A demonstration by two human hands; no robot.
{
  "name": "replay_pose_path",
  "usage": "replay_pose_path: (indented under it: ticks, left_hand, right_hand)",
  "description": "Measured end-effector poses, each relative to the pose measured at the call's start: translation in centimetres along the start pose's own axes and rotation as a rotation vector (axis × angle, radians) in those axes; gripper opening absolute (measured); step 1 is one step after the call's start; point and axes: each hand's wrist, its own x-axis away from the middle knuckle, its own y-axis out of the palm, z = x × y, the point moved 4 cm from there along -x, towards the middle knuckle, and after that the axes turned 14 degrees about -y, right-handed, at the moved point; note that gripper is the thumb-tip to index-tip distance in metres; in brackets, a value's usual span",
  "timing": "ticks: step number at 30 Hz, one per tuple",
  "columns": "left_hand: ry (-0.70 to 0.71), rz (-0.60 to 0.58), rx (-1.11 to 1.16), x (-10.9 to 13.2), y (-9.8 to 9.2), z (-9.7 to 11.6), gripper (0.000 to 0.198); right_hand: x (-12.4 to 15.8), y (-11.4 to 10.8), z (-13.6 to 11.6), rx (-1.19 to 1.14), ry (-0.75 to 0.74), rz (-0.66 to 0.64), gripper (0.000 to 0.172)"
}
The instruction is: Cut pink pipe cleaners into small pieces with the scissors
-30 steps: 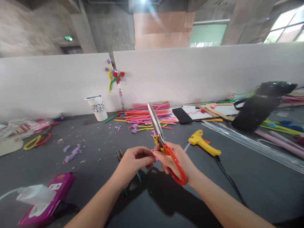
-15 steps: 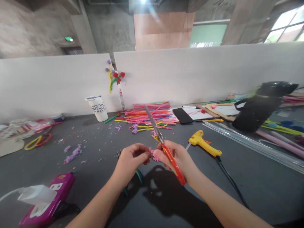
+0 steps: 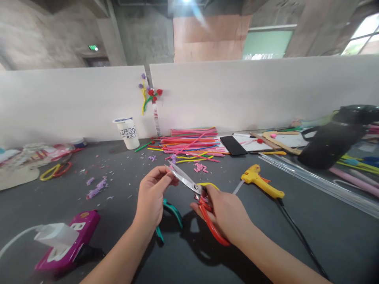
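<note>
My right hand (image 3: pixel 227 209) is closed around red-handled scissors (image 3: pixel 184 178). Their blades point up and left, slightly apart, with the tips at the fingers of my left hand (image 3: pixel 154 193). That hand is closed in a pinch, and a bit of pink shows at its fingertips by the blades; the fingers hide most of it. A bent yellow fuzzy stem (image 3: pixel 209 185) shows beside my right index finger, with some pink under the scissors' pivot. Beneath my left wrist lie teal-handled pliers (image 3: pixel 174 211), partly covered. Small cut pink pieces (image 3: pixel 201 168) lie just beyond the scissors.
A yellow glue gun (image 3: pixel 260 182) with a black cord lies to the right. Pink and red pipe cleaners (image 3: pixel 192 144) are piled at the back, between a white cup (image 3: pixel 128 134) and a black phone (image 3: pixel 233 145). A purple power strip (image 3: pixel 85 221) sits front left, a black jug (image 3: pixel 331 138) far right.
The scissors have swung from pointing upward to pointing left, their blades now at my left fingertips. My hands have moved slightly apart. The view has shifted a little to the left.
</note>
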Motion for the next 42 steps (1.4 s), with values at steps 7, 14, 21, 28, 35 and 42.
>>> replay_pose_path:
  ticks: [7, 14, 21, 28, 35, 42]
  left_hand:
    - [-0.002, -0.031, 0.034, -0.1, 0.04, -0.06, 0.003]
    - [-0.024, -0.029, 0.028, -0.08, -0.04, -0.11, 0.003]
    - [-0.023, -0.031, 0.062, -0.17, -0.02, -0.18, 0.002]
    - [-0.008, -0.036, 0.049, -0.24, -0.17, -0.05, 0.004]
    - [0.028, 0.025, -0.049, -0.34, -0.41, 0.22, 0.01]
    - [0.105, 0.05, -0.117, -0.38, -0.49, 0.62, 0.006]
  right_hand:
    - [-0.04, 0.12, -0.08, 0.03, -0.021, 0.008, 0.023]
    - [-0.2, 0.05, -0.06, 0.063, -0.033, -0.006, 0.024]
    - [-0.24, 0.05, -0.2, 0.064, -0.034, -0.002, 0.026]
    - [-0.34, 0.07, -0.12, 0.045, -0.029, 0.006, 0.029]
    - [-0.38, -0.41, 0.1, -0.057, 0.052, -0.023, 0.031]
    - [-0.26, -0.41, -0.03, -0.019, 0.004, -0.049, 0.03]
